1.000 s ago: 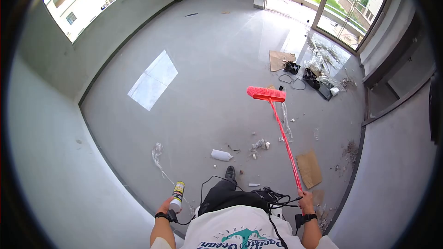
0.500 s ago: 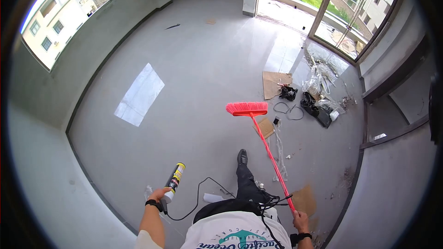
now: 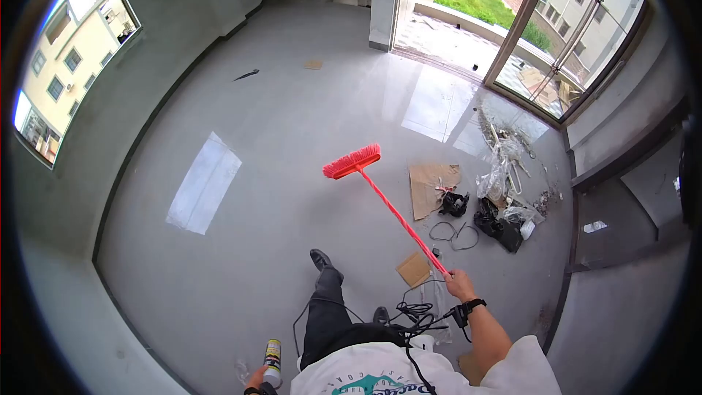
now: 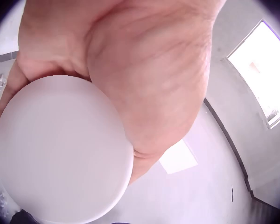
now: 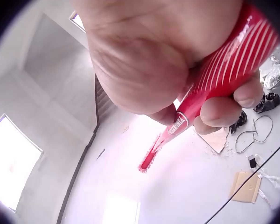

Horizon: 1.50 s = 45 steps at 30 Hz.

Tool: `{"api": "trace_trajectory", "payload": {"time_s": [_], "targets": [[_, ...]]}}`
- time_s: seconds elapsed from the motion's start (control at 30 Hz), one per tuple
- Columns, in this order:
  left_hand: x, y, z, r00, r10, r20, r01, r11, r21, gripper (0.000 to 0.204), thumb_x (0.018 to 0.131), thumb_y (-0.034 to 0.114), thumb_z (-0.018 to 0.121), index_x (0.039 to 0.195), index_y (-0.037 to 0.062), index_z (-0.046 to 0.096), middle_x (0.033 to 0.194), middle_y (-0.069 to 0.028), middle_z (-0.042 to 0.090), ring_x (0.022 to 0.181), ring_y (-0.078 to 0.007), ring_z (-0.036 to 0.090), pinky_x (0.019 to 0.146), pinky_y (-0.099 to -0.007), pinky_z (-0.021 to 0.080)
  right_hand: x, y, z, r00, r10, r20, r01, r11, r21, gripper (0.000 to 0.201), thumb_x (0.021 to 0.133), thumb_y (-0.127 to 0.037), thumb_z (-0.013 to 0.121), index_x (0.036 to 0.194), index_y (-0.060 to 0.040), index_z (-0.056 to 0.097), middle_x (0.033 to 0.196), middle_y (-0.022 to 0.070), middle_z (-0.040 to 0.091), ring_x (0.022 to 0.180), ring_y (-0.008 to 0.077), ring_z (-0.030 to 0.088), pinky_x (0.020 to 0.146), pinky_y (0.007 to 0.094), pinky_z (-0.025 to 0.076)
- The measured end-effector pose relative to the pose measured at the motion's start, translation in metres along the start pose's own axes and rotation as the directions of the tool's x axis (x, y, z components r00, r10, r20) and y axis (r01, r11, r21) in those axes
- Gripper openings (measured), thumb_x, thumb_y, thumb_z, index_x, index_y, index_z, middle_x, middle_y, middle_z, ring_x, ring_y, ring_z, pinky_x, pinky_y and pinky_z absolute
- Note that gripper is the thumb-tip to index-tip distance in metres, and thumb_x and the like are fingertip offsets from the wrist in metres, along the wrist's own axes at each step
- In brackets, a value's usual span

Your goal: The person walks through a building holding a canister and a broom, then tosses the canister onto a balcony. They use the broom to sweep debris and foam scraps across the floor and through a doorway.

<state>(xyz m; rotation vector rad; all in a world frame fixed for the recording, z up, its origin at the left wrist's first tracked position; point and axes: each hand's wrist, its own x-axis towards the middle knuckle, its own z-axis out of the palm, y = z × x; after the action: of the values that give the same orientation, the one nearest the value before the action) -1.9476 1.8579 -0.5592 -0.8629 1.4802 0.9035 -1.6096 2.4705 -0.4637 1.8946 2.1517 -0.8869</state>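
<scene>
**Broom out ahead, spray can held low**

Well, from the head view the person stands on a bare grey floor (image 3: 292, 124), one dark shoe (image 3: 319, 257) stepped forward. The right hand (image 3: 461, 284) grips the near end of a red broom (image 3: 380, 197), whose handle slants away to the far left so that the bristle head sits out over open floor, well apart from the rubbish. That litter lies to the right near the glass doors: a sheet of cardboard (image 3: 431, 184), black bags (image 3: 497, 225), crumpled plastic and a loop of wire. Held at the very end like this, the broom gets the longest reach, I'd judge. The left hand (image 3: 257, 382) shows only at the bottom edge, holding a spray can (image 3: 272, 360) upright, close to the body.

On the left wrist view, the left hand (image 4: 144, 70) wraps the can's round white base (image 4: 60, 149), which fills the frame; the fingers curl round its side, snug against it.

On the right wrist view, the right hand (image 5: 144, 56) is closed tight round the striped red handle (image 5: 224, 70), fingertips (image 5: 219, 112) pressed under it. The broom head shows small and far off, with cardboard scraps and wire on the floor to the right.
</scene>
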Motion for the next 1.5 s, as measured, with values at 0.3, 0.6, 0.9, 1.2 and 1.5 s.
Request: {"api": "trace_trajectory", "payload": {"time_s": [0.3, 0.6, 0.9, 1.2, 1.5], "targets": [[0.135, 0.239, -0.012, 0.927, 0.304, 0.218, -0.352, 0.907, 0.231, 0.04, 0.084, 0.032, 0.058, 0.11, 0.0025, 0.051, 0.09, -0.0158, 0.062, 0.069, -0.0305, 0.063, 0.061, -0.048, 0.053, 0.064, -0.19, -0.026, 0.927, 0.328, 0.181, -0.352, 0.928, 0.124, 0.041, 0.086, -0.036, 0.05, 0.075, 0.0014, 0.063, 0.05, 0.0069, 0.051, 0.043, 0.0158, 0.052, 0.041, 0.0313, 0.042], [0.064, 0.65, 0.071, 0.999, 0.043, -0.006, -0.042, 0.989, 0.141, 0.043, 0.084, 0.037, 0.059, 0.111, 0.0054, 0.051, 0.087, -0.0112, 0.062, 0.067, -0.024, 0.062, 0.053, -0.0395, 0.052, 0.166, -0.311, -0.015, 0.971, 0.221, 0.091, -0.232, 0.964, 0.13, 0.038, 0.086, -0.032, 0.049, 0.083, 0.0038, 0.062, 0.059, 0.019, 0.052, 0.058, 0.0214, 0.056, 0.057, 0.0364, 0.042], [0.052, 0.896, 0.122, 0.991, 0.1, -0.091, -0.089, 0.988, 0.126, 0.04, 0.083, 0.036, 0.06, 0.107, 0.0041, 0.055, 0.085, -0.0112, 0.063, 0.066, -0.0228, 0.063, 0.055, -0.036, 0.051, 0.534, -0.669, -0.042, 0.924, -0.375, 0.067, 0.381, 0.916, -0.127, 0.025, 0.083, -0.025, 0.053, 0.088, -0.0026, 0.064, 0.071, 0.0226, 0.059, 0.072, 0.0418, 0.057, 0.062, 0.0459, 0.045], [0.072, 1.031, 0.154, 0.997, -0.065, -0.028, 0.066, 0.998, 0.024, 0.049, 0.08, 0.045, 0.058, 0.108, 0.0045, 0.055, 0.089, -0.0138, 0.064, 0.068, -0.0244, 0.064, 0.059, -0.0371, 0.051, 0.793, -1.069, 0.051, 0.848, -0.47, 0.245, 0.516, 0.836, -0.187, 0.028, 0.087, -0.028, 0.049, 0.097, -0.0062, 0.063, 0.089, 0.0176, 0.064, 0.086, 0.0347, 0.06, 0.076, 0.0434, 0.048], [0.132, 1.194, 0.156, 0.977, -0.212, -0.012, 0.209, 0.972, -0.107, 0.049, 0.077, 0.033, 0.065, 0.112, 0.0017, 0.051, 0.09, -0.0153, 0.062, 0.072, -0.0287, 0.062, 0.06, -0.0409, 0.051, 0.948, -1.332, 0.084, 0.891, -0.262, 0.372, 0.393, 0.855, -0.339, 0.029, 0.083, -0.024, 0.054, 0.101, -0.0032, 0.062, 0.102, 0.019, 0.062, 0.096, 0.0336, 0.06, 0.081, 0.041, 0.048]]}}
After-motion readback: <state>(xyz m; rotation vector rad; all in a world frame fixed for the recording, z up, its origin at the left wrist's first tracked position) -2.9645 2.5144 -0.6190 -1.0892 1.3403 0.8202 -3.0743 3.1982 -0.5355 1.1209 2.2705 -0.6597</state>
